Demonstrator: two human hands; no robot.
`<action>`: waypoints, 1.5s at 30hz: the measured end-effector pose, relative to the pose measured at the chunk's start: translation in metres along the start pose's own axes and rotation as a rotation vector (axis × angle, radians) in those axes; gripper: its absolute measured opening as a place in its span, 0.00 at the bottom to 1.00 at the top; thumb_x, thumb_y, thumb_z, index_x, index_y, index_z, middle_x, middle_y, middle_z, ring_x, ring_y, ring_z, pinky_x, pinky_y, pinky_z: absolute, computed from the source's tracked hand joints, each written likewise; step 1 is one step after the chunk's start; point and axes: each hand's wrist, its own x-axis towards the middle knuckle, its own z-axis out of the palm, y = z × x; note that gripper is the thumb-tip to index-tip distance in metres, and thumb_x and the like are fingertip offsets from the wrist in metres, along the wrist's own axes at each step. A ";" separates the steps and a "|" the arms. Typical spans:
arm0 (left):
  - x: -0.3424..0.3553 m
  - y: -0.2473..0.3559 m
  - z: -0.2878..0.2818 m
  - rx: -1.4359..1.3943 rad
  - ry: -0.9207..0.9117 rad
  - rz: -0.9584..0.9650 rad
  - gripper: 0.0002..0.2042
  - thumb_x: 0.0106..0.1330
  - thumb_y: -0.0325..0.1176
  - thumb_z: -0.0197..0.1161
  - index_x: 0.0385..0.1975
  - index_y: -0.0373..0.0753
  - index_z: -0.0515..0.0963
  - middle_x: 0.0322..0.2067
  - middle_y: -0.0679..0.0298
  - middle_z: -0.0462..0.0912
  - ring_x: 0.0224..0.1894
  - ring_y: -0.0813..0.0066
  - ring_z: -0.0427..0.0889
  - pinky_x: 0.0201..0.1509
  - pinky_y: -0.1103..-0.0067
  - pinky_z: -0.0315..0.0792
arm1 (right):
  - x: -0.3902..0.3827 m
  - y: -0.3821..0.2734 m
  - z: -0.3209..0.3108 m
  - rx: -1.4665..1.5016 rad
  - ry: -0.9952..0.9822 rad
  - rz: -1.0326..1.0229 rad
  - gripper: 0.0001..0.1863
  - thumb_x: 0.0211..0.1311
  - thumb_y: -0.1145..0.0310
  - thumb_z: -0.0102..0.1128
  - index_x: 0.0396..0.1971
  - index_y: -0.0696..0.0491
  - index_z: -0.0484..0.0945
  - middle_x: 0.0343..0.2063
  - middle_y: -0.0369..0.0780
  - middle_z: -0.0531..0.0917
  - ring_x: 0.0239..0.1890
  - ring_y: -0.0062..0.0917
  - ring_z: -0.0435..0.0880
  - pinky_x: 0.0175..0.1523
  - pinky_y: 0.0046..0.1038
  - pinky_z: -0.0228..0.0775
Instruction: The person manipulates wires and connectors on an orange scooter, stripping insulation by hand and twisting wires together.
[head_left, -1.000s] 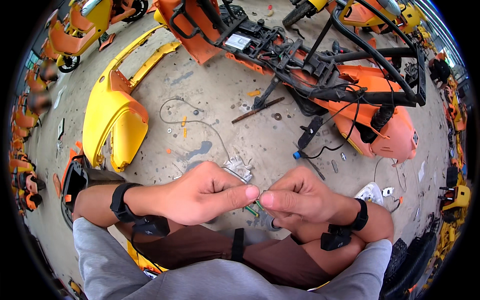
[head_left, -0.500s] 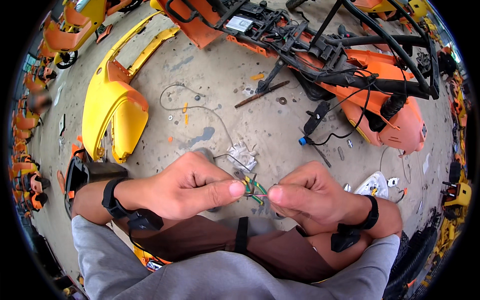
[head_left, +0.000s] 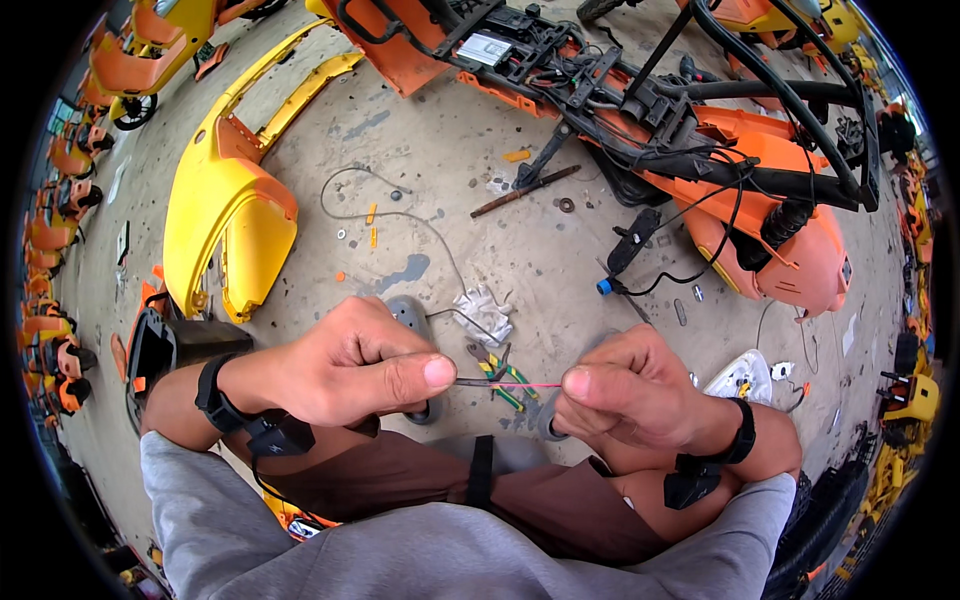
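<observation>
A thin wire runs taut between my two hands, its dark part (head_left: 470,382) on the left and its pink-red part (head_left: 535,385) on the right. My left hand (head_left: 365,368) is closed, pinching the dark end between thumb and curled fingers. With a similar pinch, my right hand (head_left: 635,388) grips the pink-red end. Just beneath the wire, pliers with green and yellow handles (head_left: 511,400) lie on the floor, untouched. A crumpled white glove (head_left: 483,315) rests beyond them. The parts of the wire inside the fingers are hidden.
A stripped vehicle frame (head_left: 600,100) with orange panels stands at far right. Left of it lies a yellow body panel (head_left: 230,215). A rusty rod (head_left: 525,191), a loose cable (head_left: 435,230) and a black part with a blue-tipped lead (head_left: 633,240) are on the floor.
My hands have moved apart, the left one leftward and the right one slightly rightward. A longer straight stretch of wire now shows between them, where several dark ends stuck up before.
</observation>
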 end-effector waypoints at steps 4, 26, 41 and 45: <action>-0.001 0.001 -0.001 -0.046 0.002 0.008 0.23 0.72 0.39 0.51 0.13 0.34 0.65 0.10 0.68 0.64 0.14 0.82 0.58 0.19 0.78 0.55 | -0.001 0.000 -0.001 0.011 -0.008 -0.005 0.23 0.68 0.69 0.50 0.10 0.54 0.62 0.11 0.28 0.59 0.16 0.13 0.53 0.22 0.23 0.43; 0.029 0.005 0.022 0.441 0.179 -0.056 0.10 0.66 0.34 0.54 0.33 0.32 0.76 0.22 0.52 0.77 0.24 0.59 0.77 0.29 0.70 0.69 | 0.019 -0.002 0.008 -0.393 0.282 -0.080 0.19 0.72 0.63 0.42 0.55 0.58 0.72 0.12 0.33 0.72 0.13 0.17 0.66 0.22 0.21 0.58; 0.021 -0.013 0.033 -0.143 0.048 -0.194 0.19 0.70 0.38 0.52 0.16 0.33 0.72 0.10 0.74 0.60 0.16 0.88 0.56 0.17 0.79 0.52 | 0.028 0.001 0.003 -1.599 -0.114 -0.997 0.14 0.47 0.67 0.69 0.16 0.52 0.69 0.14 0.34 0.65 0.16 0.24 0.68 0.19 0.26 0.60; 0.021 -0.004 0.037 -0.040 0.012 -0.135 0.20 0.71 0.37 0.51 0.15 0.33 0.69 0.10 0.73 0.60 0.17 0.87 0.54 0.18 0.79 0.51 | 0.025 0.005 -0.002 -1.420 -0.154 -0.961 0.16 0.46 0.70 0.71 0.14 0.52 0.68 0.13 0.34 0.65 0.14 0.25 0.66 0.17 0.26 0.55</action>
